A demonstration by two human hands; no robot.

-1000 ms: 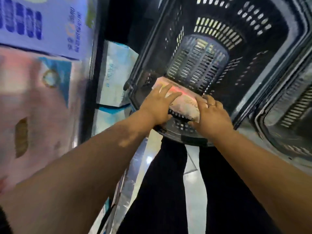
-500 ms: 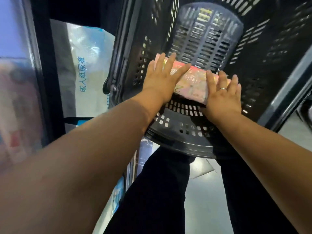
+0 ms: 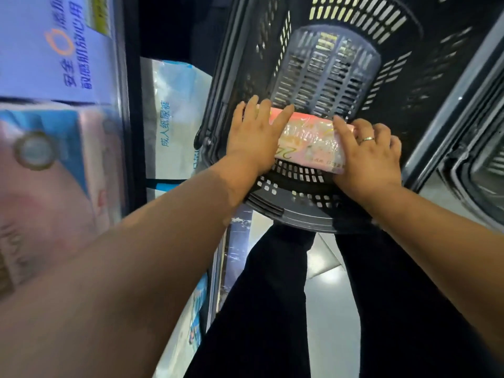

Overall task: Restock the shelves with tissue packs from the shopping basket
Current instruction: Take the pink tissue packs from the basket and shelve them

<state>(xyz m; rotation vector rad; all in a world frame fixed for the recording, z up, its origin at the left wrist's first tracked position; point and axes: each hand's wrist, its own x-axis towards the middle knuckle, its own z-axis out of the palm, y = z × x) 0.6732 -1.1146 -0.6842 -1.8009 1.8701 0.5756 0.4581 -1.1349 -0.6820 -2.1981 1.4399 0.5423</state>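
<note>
A pink plastic-wrapped tissue pack [image 3: 311, 137] lies crosswise low inside the black slotted shopping basket [image 3: 289, 214], close to its near wall. My left hand [image 3: 253, 140] covers the pack's left end, its fingers spread over the top and far edge. My right hand [image 3: 368, 156], with a ring on it, grips the right end with its fingers bent over it. Both thumbs are hidden under the hands. No other pack shows in the basket.
Shelving stands at the left with a purple-white box [image 3: 54, 47], pink and blue packs [image 3: 49, 170] and a white-blue pack with blue lettering [image 3: 174, 118]. A second dark basket [image 3: 482, 165] sits at the right. My legs in black trousers [image 3: 272, 296] stand on the grey floor.
My hands have spread apart to the two ends of the pack. The right fingers, flat half a second ago, now bend over the end. The view has shifted slightly.
</note>
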